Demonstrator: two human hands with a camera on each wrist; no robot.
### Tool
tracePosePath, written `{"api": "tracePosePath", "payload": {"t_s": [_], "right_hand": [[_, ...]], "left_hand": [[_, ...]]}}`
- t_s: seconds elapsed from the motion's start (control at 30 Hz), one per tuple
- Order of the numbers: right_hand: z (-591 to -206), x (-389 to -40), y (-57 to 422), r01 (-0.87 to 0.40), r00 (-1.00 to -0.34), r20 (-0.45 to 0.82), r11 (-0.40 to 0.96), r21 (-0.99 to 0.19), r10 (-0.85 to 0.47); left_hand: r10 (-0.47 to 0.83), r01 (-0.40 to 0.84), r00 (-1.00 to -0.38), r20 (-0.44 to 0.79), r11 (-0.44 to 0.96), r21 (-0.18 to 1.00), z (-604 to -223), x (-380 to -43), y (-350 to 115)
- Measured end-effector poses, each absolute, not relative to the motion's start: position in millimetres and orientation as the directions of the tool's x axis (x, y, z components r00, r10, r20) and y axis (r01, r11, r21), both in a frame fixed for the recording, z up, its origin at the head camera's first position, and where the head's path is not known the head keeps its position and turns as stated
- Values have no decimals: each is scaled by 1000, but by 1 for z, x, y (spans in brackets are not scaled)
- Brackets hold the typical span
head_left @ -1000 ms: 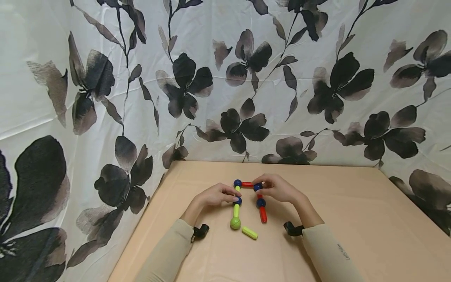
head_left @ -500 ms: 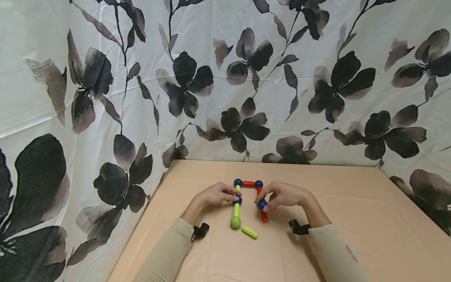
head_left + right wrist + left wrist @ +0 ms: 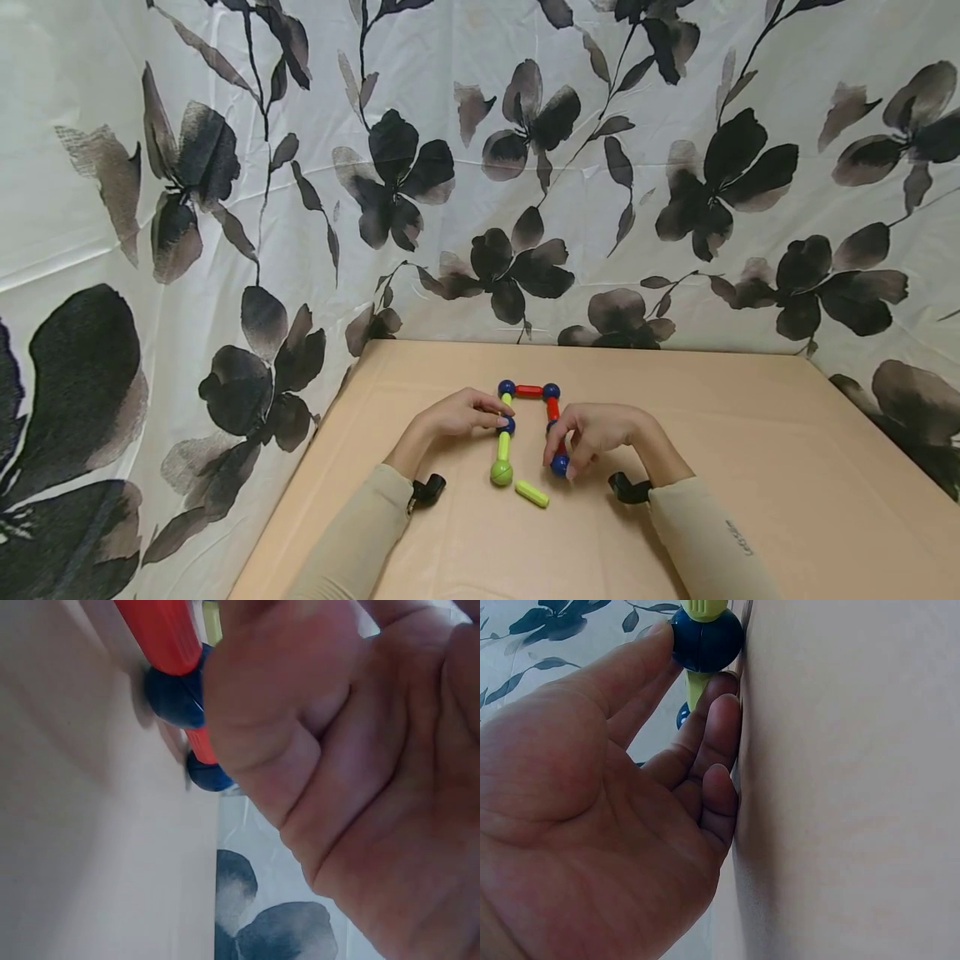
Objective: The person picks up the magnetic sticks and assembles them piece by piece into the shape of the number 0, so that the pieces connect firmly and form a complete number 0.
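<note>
Magnetic building rods and balls form a frame on the table. My left hand [image 3: 465, 413] pinches a blue ball [image 3: 707, 639] on its left side, between yellow-green rods; a green ball [image 3: 501, 473] ends that side. Across the top, a red rod [image 3: 529, 391] joins two blue balls. Down the right side run red rods [image 3: 161, 634] with a blue ball [image 3: 174, 697] between them. My right hand [image 3: 600, 433] holds another blue ball [image 3: 559, 465] at the near end of the lower red rod. That held ball is hidden in the right wrist view.
A loose yellow-green rod [image 3: 532, 494] lies between the two sides, nearer to me. The tan table [image 3: 750, 467] ends at a flower-printed cloth [image 3: 450, 192] hanging behind it. Each wrist carries a small black camera [image 3: 428, 492].
My right hand has brought its blue ball from the far right corner, along the right side, to the near end of the lower red rod. My left hand stays on its ball.
</note>
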State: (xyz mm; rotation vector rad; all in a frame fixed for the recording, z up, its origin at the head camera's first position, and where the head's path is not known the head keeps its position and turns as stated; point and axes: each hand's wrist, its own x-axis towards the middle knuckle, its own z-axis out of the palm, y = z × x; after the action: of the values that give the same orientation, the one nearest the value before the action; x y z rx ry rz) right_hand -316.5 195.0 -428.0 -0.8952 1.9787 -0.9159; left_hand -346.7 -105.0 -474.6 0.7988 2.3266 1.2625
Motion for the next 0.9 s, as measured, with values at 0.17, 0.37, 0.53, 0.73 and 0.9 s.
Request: {"api": "tracePosePath", "payload": {"t_s": [0.17, 0.37, 0.53, 0.73, 0.9], "right_hand": [[-432, -316, 193, -216, -399, -416, 525, -824, -817], [-434, -314, 192, -209, -404, -465, 574, -792, -788], [-437, -315, 191, -207, -400, -475, 583, -786, -783], [-440, -317, 189, -221, -398, -462, 571, -790, -793], [-442, -317, 188, -223, -391, -462, 568, -792, -796]], "left_hand": [[641, 317, -766, -46, 438, 841, -477, -349, -105], [642, 322, -765, -50, 448, 834, -478, -349, -104], [638, 315, -768, -53, 449, 836, -478, -349, -105], [634, 306, -771, -56, 447, 840, -477, -349, -105], [634, 307, -771, -57, 449, 839, -477, -349, -105]]}}
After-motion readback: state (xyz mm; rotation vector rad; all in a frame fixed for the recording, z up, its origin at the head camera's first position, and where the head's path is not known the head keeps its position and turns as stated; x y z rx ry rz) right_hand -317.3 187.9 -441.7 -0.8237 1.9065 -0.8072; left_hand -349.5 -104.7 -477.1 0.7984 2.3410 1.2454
